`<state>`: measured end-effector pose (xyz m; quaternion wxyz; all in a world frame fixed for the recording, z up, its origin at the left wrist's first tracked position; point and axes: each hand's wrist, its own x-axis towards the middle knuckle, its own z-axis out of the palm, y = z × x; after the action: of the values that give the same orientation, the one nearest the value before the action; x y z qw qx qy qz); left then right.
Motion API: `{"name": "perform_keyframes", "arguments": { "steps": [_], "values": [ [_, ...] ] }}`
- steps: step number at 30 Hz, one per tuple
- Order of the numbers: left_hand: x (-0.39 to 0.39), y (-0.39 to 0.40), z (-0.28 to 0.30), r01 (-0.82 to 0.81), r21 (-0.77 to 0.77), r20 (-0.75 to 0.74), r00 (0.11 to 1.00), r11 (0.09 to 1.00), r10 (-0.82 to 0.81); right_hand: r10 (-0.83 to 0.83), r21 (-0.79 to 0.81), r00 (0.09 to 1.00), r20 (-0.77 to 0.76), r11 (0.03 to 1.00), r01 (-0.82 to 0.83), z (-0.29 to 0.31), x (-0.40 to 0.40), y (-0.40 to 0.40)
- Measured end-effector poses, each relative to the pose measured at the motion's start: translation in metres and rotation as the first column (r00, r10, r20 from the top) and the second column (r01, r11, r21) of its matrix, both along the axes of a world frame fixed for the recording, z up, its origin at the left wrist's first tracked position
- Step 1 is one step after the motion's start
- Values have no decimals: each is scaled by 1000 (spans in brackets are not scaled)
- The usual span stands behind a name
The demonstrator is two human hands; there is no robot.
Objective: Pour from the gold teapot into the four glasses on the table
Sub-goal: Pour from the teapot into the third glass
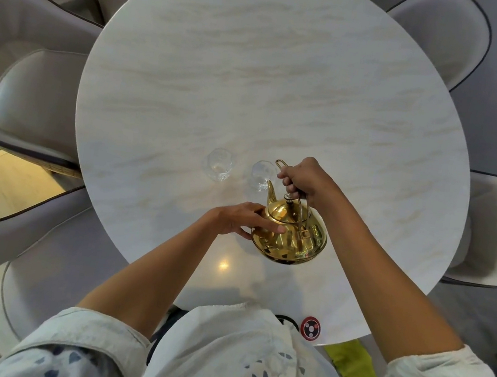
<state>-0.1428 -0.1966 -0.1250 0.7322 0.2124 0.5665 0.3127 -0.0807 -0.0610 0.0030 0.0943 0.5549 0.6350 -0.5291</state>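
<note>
The gold teapot [289, 237] is held above the round marble table [287, 82], tilted forward. Its spout tip sits over the rim of a clear glass [261, 174]. My right hand [304, 180] grips the teapot's handle from above. My left hand [244, 219] rests flat against the pot's left side and lid edge. A second clear glass [219, 165] stands to the left of the first, apart from it. Only these two glasses show; my right hand may hide others. No liquid stream is visible.
Grey padded chairs [29, 100] ring the table on all sides. A small round red-and-black disc [310, 327] lies at the table's near edge. A yellow-green cloth [353, 367] shows below that edge on the right.
</note>
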Motion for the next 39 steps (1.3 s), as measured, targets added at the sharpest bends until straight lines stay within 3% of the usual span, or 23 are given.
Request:
{"name": "perform_keyframes", "arguments": {
  "steps": [24, 39],
  "values": [
    [2, 0, 7, -14, -12, -7, 1000, 1000, 14, 21, 23, 1000, 12, 1000, -21, 5, 0, -1],
    [9, -11, 19, -24, 73, -162, 986, 997, 36, -99, 9, 989, -113, 995, 100, -4, 42, -28]
  ]
}}
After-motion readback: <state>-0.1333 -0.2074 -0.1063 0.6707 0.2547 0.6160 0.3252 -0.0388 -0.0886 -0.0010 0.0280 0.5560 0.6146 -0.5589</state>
